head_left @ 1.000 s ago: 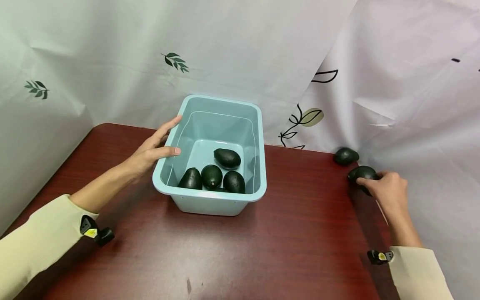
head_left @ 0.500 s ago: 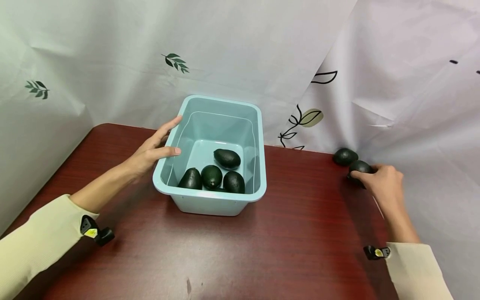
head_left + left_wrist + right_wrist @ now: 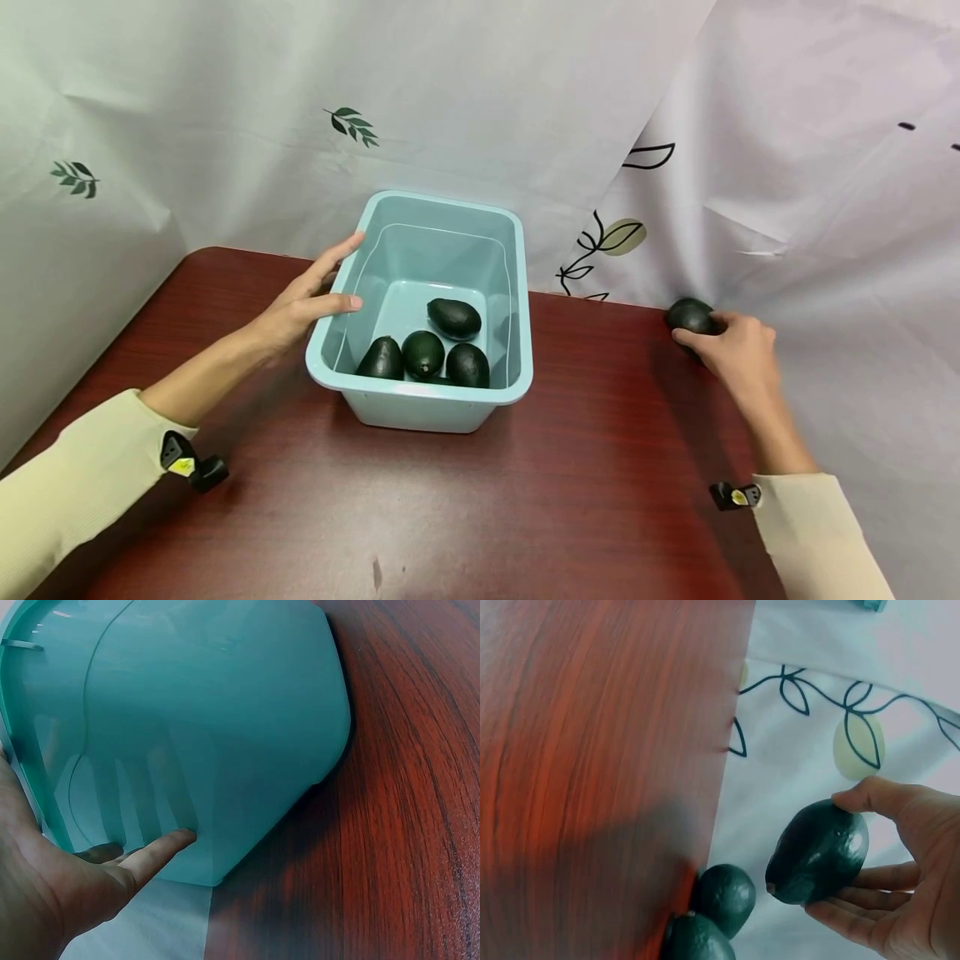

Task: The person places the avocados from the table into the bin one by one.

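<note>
My left hand [image 3: 296,312] holds the left rim of a light blue plastic bin [image 3: 420,410]. Its thumb reaches over the rim in the head view, while in the left wrist view fingers touch the outer wall. Inside the bin, several dark green avocados [image 3: 453,318] lie mostly along the near side. At the table's far right corner, my right hand [image 3: 738,354] grips an avocado [image 3: 817,851] between thumb and fingers. Beside it in the right wrist view, a second avocado [image 3: 726,898] and a third avocado [image 3: 697,939] sit at the table edge; the hand and held fruit largely cover them in the head view.
The dark red wooden table [image 3: 585,475] reaches back to a white curtain [image 3: 480,108] printed with leaves. This cloth also hangs along the left and right sides, close to my right hand.
My right hand, with the avocado in it, has moved left and farther back, over the avocado at the corner. My left hand and the bin have stayed in place.
</note>
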Demonstrator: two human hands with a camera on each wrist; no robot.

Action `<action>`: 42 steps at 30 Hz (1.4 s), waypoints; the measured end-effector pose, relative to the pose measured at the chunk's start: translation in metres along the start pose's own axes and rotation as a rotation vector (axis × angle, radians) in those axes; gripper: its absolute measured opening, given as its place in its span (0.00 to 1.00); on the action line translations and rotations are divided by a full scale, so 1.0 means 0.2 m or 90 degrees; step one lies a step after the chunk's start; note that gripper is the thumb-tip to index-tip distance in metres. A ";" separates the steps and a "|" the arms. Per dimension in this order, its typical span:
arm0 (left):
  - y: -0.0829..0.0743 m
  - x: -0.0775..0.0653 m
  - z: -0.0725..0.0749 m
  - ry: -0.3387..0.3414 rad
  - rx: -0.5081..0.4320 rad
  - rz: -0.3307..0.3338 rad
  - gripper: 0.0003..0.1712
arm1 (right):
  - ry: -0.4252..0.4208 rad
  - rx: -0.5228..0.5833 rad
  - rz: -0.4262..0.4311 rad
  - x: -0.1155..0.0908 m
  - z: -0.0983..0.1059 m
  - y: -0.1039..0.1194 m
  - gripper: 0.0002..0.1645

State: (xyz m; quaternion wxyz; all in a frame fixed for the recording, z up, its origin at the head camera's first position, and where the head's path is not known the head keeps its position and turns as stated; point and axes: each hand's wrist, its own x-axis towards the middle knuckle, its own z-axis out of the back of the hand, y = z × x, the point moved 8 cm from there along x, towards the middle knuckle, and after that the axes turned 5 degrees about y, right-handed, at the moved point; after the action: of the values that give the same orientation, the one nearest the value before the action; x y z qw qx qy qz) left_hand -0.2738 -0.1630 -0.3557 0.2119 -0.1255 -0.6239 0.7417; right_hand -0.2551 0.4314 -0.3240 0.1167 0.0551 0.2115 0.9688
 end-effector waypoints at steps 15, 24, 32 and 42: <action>0.00 0.00 0.00 0.000 0.002 -0.001 0.53 | -0.022 0.055 0.058 0.02 -0.03 0.18 0.49; 0.00 0.00 0.00 -0.001 0.004 0.005 0.53 | -0.043 0.086 0.090 0.02 -0.05 0.31 0.44; 0.00 0.00 0.00 0.002 0.005 0.006 0.53 | -0.071 0.075 0.135 0.02 -0.05 0.43 0.44; 0.00 0.00 0.00 0.001 -0.005 0.006 0.53 | -0.078 0.092 0.183 0.03 -0.07 0.55 0.37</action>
State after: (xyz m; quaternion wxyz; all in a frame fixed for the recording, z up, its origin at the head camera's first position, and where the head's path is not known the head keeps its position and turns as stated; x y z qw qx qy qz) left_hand -0.2736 -0.1634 -0.3564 0.2081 -0.1300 -0.6262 0.7400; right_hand -0.2850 0.3299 -0.2904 -0.0148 0.1522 0.2632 0.9525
